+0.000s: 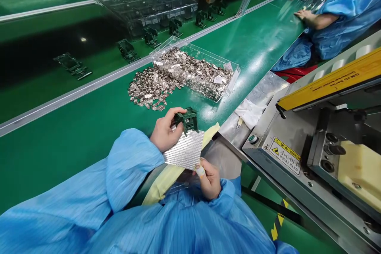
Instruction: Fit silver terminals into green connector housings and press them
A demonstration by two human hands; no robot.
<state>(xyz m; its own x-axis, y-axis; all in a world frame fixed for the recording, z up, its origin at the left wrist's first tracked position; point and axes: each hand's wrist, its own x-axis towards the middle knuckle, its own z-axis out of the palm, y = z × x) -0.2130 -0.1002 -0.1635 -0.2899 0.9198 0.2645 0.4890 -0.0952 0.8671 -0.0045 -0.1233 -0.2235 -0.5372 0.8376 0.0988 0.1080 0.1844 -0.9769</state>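
Observation:
My left hand (167,130) is closed round a small dark green plastic frame-like part (190,120), thumb and fingers on its left side. Just beneath it lies a silvery sheet (185,150) scored in narrow rows, tilted near the table's front edge. My right hand (210,179) pinches that sheet's lower right corner; a white wrap (200,170) covers one fingertip. Whether my left hand also bears on the sheet is hidden. Ahead, a heap of small metal pieces (149,89) lies against a clear plastic tray (235,75) full of similar pieces.
Several dark green parts (126,50) stand in a row beyond a metal rail (89,84), near clear blister trays (149,6). To the right is a machine with a warning label (285,155), and a white cloth (250,113). A co-worker's hand (306,16) rests farther along.

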